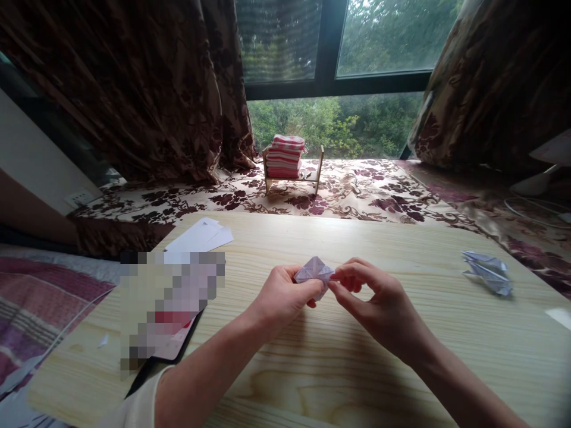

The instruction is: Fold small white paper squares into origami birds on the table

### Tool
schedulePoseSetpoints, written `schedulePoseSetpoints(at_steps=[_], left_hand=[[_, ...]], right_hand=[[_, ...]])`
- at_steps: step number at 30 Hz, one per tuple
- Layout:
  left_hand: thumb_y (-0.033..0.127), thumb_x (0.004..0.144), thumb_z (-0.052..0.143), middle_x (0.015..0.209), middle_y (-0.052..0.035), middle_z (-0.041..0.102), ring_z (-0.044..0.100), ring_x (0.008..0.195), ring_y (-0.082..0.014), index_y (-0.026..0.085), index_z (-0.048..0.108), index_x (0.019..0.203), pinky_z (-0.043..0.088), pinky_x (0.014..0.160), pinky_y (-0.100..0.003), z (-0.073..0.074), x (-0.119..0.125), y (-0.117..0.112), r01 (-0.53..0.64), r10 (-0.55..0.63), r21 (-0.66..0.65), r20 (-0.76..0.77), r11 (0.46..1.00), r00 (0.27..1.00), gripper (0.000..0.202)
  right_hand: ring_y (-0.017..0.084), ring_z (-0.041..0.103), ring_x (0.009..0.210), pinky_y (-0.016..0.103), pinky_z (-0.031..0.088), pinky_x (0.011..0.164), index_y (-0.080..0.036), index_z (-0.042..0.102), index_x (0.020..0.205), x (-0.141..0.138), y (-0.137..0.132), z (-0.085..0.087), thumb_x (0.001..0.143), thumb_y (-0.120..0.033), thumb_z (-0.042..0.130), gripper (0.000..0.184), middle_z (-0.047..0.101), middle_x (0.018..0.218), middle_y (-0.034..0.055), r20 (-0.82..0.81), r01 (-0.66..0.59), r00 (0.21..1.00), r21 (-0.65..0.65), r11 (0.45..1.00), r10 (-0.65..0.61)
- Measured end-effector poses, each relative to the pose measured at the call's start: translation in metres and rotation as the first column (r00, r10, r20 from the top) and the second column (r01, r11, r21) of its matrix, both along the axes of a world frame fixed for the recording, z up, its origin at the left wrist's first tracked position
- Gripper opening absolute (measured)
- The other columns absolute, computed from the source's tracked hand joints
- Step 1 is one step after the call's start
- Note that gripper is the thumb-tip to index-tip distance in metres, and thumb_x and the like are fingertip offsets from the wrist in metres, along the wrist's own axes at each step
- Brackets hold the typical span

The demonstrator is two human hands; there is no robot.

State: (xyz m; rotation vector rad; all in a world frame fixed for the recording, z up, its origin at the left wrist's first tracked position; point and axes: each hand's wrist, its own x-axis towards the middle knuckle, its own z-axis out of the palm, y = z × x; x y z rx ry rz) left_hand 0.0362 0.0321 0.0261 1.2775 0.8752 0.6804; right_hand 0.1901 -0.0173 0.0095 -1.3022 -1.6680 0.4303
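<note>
A small folded piece of white paper (pixel 316 268), diamond-shaped with crease lines, is held above the middle of the table. My left hand (pixel 288 292) grips its left and lower side, thumb lying across the front. At the paper's right corner, my right hand (pixel 375 291) pinches the edge between thumb and forefinger, its other fingers curled. Part of the paper is hidden behind my left thumb and fingers.
On the wooden table (pixel 267 238), folded paper shapes (pixel 488 272) lie at the right. White paper sheets (pixel 200 235) lie at the back left, near a partly pixelated tablet-like device (pixel 173 342). Beyond, a small wooden rack (pixel 319 172) carries folded striped cloths (pixel 285 157) before the window.
</note>
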Motion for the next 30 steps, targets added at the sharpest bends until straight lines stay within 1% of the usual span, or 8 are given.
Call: schedulePoseSetpoints(at_steps=[4,10,14,18,21,25,30], left_hand=[[0.019,0.064,0.059,0.055,0.0017,0.049,0.042,0.057,-0.0089,0.011,0.062,0.061,0.038,0.053,-0.021,0.0010,-0.0002,-0.0008,-0.013,0.013,0.006,-0.030,1.000,0.999,0.009],[0.019,0.061,0.059,0.053,0.0023,0.048,0.043,0.055,-0.0085,0.012,0.059,0.057,0.037,0.053,-0.020,0.0030,-0.0001,-0.0008,-0.017,0.016,-0.007,-0.043,1.000,0.999,0.008],[0.020,0.061,0.059,0.053,0.0017,0.050,0.044,0.054,-0.0088,0.012,0.059,0.057,0.038,0.052,-0.020,0.0024,-0.0003,-0.0002,-0.032,0.031,-0.021,-0.070,0.999,0.997,0.009],[0.022,0.061,0.059,0.051,0.0015,0.051,0.045,0.052,-0.0086,0.012,0.058,0.054,0.037,0.049,-0.020,0.0015,-0.0010,0.0006,-0.042,0.037,-0.042,-0.100,0.998,0.994,0.012],[0.021,0.061,0.059,0.050,0.0020,0.050,0.044,0.051,-0.0081,0.013,0.057,0.053,0.036,0.049,-0.019,0.0005,-0.0009,0.0009,-0.057,0.052,-0.055,-0.089,0.997,0.995,0.012],[0.020,0.060,0.059,0.050,0.0020,0.049,0.044,0.051,-0.0078,0.012,0.056,0.052,0.038,0.050,-0.019,0.0002,-0.0005,0.0005,-0.057,0.052,-0.083,-0.070,0.995,0.996,0.011],[0.019,0.058,0.059,0.051,0.0013,0.049,0.045,0.052,-0.0081,0.012,0.056,0.051,0.041,0.051,-0.019,-0.0002,-0.0009,0.0002,-0.062,0.057,-0.114,-0.048,0.992,0.997,0.010]], right_hand=[[0.012,0.049,0.062,0.026,0.042,0.056,-0.019,0.061,0.084,0.0002,-0.0005,-0.0022,0.080,-0.016,0.059,0.005,0.051,0.069,-0.0011,0.059,0.006,0.998,0.039,0.999,-0.008],[0.012,0.051,0.062,0.025,0.042,0.055,-0.018,0.060,0.080,-0.0014,-0.0015,-0.0016,0.080,-0.013,0.057,0.006,0.054,0.070,-0.0002,0.101,-0.010,0.995,0.068,0.998,0.004],[0.012,0.052,0.063,0.025,0.042,0.057,-0.017,0.060,0.080,-0.0011,-0.0019,-0.0025,0.081,-0.012,0.055,0.007,0.055,0.070,0.0012,0.188,-0.018,0.982,0.148,0.989,-0.010],[0.014,0.053,0.065,0.026,0.042,0.058,-0.016,0.061,0.082,-0.0001,-0.0024,-0.0027,0.083,-0.012,0.053,0.009,0.058,0.072,0.0027,0.295,-0.038,0.955,0.239,0.970,-0.035],[0.014,0.052,0.064,0.025,0.040,0.058,-0.016,0.063,0.082,0.0004,-0.0028,-0.0010,0.085,-0.011,0.052,0.012,0.059,0.071,0.0029,0.376,-0.054,0.924,0.289,0.956,-0.061],[0.014,0.051,0.063,0.025,0.038,0.057,-0.016,0.064,0.081,0.0010,-0.0035,0.0029,0.087,-0.012,0.051,0.015,0.058,0.068,0.0027,0.477,-0.093,0.875,0.324,0.942,-0.078],[0.014,0.047,0.061,0.026,0.036,0.056,-0.015,0.065,0.082,0.0020,-0.0042,0.0062,0.088,-0.011,0.050,0.017,0.058,0.065,0.0033,0.540,-0.136,0.837,0.358,0.924,-0.087]])
